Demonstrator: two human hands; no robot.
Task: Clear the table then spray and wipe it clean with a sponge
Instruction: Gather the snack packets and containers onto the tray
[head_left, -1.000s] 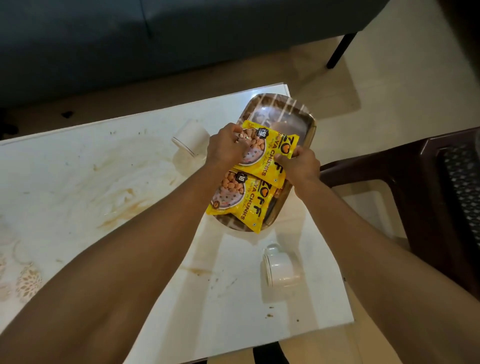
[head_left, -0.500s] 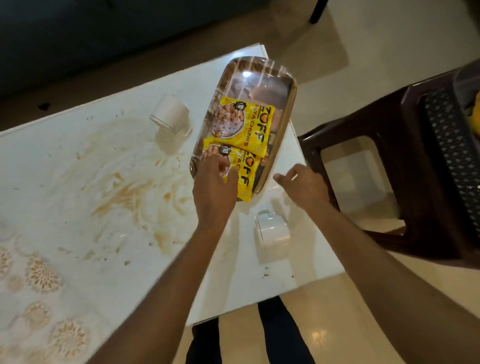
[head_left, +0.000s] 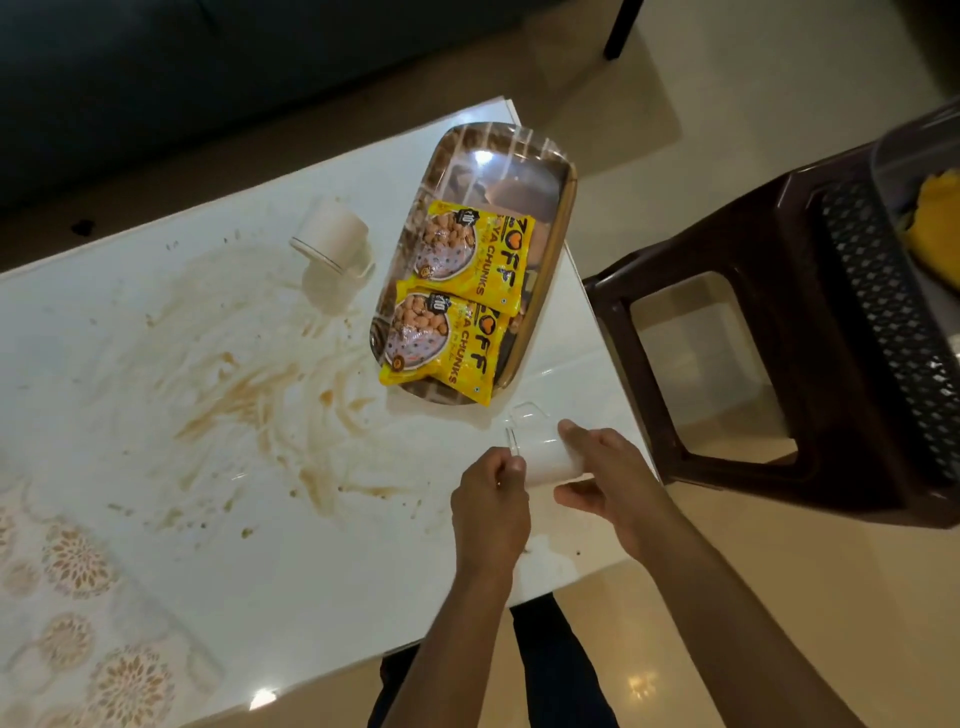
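Note:
A white table (head_left: 171, 395) carries wide brown smears and crumbs. A glossy brown tray (head_left: 558, 218) sits at its far right with two yellow snack packets (head_left: 470, 306) lying on it. One white mug (head_left: 332, 236) lies on its side left of the tray. A second white mug (head_left: 545, 460) lies near the table's right edge. My right hand (head_left: 605, 475) wraps around its body and my left hand (head_left: 491, 501) pinches its rim side.
A dark brown plastic chair (head_left: 769, 332) stands close to the table's right edge, with a clear container holding something yellow (head_left: 935, 218) on its seat. A dark sofa (head_left: 208, 67) runs along the far side. Floral patterns mark the table's near left corner.
Both hands left the snack packets on the tray and came back toward me. They have closed on the near white mug. My head has swung right and down.

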